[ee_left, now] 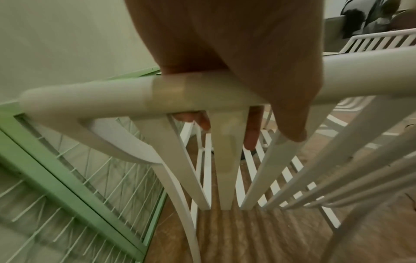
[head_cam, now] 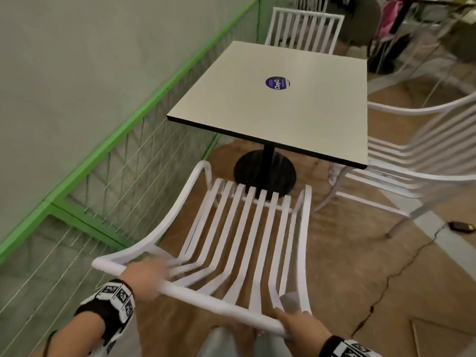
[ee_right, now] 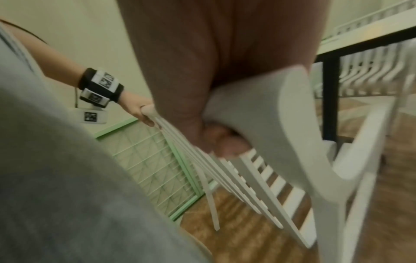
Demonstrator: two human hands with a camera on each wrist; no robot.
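A white slatted chair (head_cam: 247,228) stands before me, its seat pointing toward a square cream table (head_cam: 278,99) on a black pedestal. My left hand (head_cam: 146,276) grips the left end of the chair's top rail (head_cam: 211,302), fingers curled under it among the back slats (ee_left: 227,160). My right hand (head_cam: 301,325) grips the right end of that rail at the corner, fingers wrapped below it (ee_right: 223,142). In the right wrist view the left hand (ee_right: 139,113) shows at the rail's far end. The chair (ee_right: 281,142) looks blurred.
A green-framed wire fence (head_cam: 108,155) runs along the wall on the left. Another white chair (head_cam: 304,29) stands beyond the table, and a third (head_cam: 417,161) on the right. A dark cable and small box (head_cam: 461,226) lie on the brown floor.
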